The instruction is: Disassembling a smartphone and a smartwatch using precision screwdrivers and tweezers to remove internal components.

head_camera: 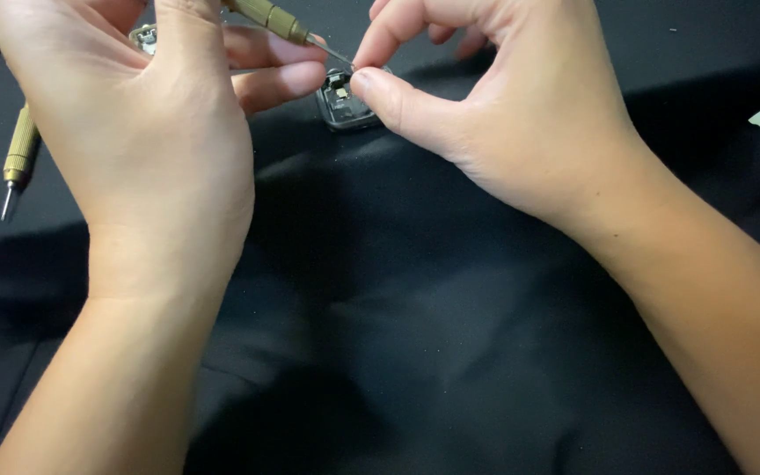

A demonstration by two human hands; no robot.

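In the head view, a brass-coloured precision screwdriver (274, 18) is held in the left hand (147, 114), the fingers curled and pressed around its handle near the top edge. Its thin tip is pointed at a small square dark casing (343, 107) that lies on the black cloth (398, 308) covering the counter. The right hand (503, 97) is set against the casing, thumb and forefinger pinched together at its upper edge where the tip meets it. A second brass screwdriver (18, 158) is seen lying on the cloth at the far left, well apart from the casing.
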